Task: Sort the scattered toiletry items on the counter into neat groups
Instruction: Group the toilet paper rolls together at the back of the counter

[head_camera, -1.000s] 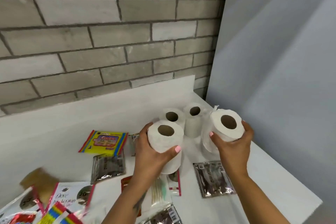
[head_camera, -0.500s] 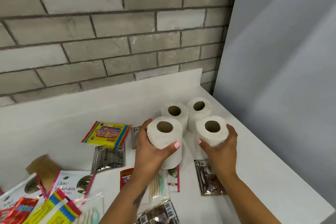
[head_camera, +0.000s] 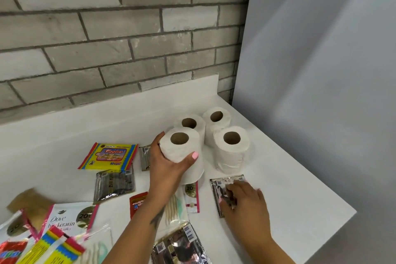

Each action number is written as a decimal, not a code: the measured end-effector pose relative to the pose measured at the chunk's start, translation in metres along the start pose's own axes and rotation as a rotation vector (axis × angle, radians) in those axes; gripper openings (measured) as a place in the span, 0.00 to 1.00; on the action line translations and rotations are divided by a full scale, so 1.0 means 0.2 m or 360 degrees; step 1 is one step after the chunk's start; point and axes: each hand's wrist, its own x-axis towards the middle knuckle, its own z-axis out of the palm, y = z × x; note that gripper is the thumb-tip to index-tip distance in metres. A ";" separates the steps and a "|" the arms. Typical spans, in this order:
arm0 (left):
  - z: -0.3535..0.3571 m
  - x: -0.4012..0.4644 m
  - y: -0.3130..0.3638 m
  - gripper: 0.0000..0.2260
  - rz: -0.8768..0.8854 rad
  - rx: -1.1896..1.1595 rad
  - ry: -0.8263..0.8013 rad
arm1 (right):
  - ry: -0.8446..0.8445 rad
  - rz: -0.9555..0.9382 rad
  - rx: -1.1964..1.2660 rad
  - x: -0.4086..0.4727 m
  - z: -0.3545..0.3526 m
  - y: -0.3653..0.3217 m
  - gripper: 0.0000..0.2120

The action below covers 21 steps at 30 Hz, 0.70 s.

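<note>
A white surface [head_camera: 289,182] runs into a corner where a grey brick wall [head_camera: 120,34] meets a plain pale panel [head_camera: 321,70] on the right. Four toilet paper rolls stand upright near that corner in a tight cluster. The near-left roll [head_camera: 182,152] is held by the left hand [head_camera: 169,165], whose fingers wrap its far side while the thumb, with a pink nail, presses its front. The near-right roll [head_camera: 232,148] stands free on the surface just beside it. Behind them the back-left roll [head_camera: 190,123] and the back-right roll [head_camera: 216,118] stand close together.

In front of the rolls, the right hand [head_camera: 244,201] lies over a silver sachet [head_camera: 225,186] flat on the surface; the hand is blurred, its fingers spread onto the sachet, and whether they pinch it cannot be told. Between the two forearms lie a small white and pink sachet [head_camera: 191,197] marked 20 and a clear packet of cotton swabs [head_camera: 173,210], with a red sachet [head_camera: 138,203] partly under the left forearm.

Further left, a yellow Giggles wipes packet [head_camera: 109,155] lies flat, with a second silver sachet [head_camera: 114,184] just in front of it and a third silver sachet [head_camera: 144,156] beside its right edge, partly hidden by the left hand. At the lower left, a white Dove sachet [head_camera: 64,218] overlaps a heap of colourful packets [head_camera: 49,246] and a brown piece [head_camera: 27,201]. At the bottom edge lies a dark foil packet [head_camera: 180,246] with barcodes.
</note>
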 end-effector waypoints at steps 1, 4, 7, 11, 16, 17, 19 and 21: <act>0.00 0.00 0.00 0.35 -0.0003 0.0005 -0.0012 | -0.0013 -0.0021 -0.0053 -0.02 0.00 -0.03 0.14; 0.00 -0.01 -0.01 0.35 -0.0014 -0.0005 -0.0032 | -0.0007 -0.0168 -0.0082 -0.08 -0.01 -0.10 0.11; 0.00 -0.01 -0.02 0.35 -0.0052 -0.0058 -0.0010 | -0.0059 -0.0303 0.0037 -0.11 0.01 -0.15 0.08; 0.01 -0.01 -0.02 0.35 -0.0046 -0.0068 -0.0011 | -0.0226 -0.0456 0.0211 -0.12 0.05 -0.24 0.14; 0.02 0.01 -0.01 0.35 -0.0042 -0.0047 0.0017 | -0.0545 -0.0368 -0.0222 -0.12 0.16 -0.34 0.33; 0.02 0.01 -0.01 0.35 -0.0043 -0.0039 0.0019 | -0.0603 -0.0389 -0.0278 -0.11 0.16 -0.38 0.33; 0.03 0.01 -0.01 0.35 -0.0047 -0.0012 -0.0015 | -0.0622 -0.0509 -0.0334 -0.12 0.20 -0.45 0.32; 0.05 0.02 -0.03 0.36 -0.0056 0.0000 -0.0059 | -0.0645 -0.0716 -0.0280 -0.10 0.16 -0.52 0.28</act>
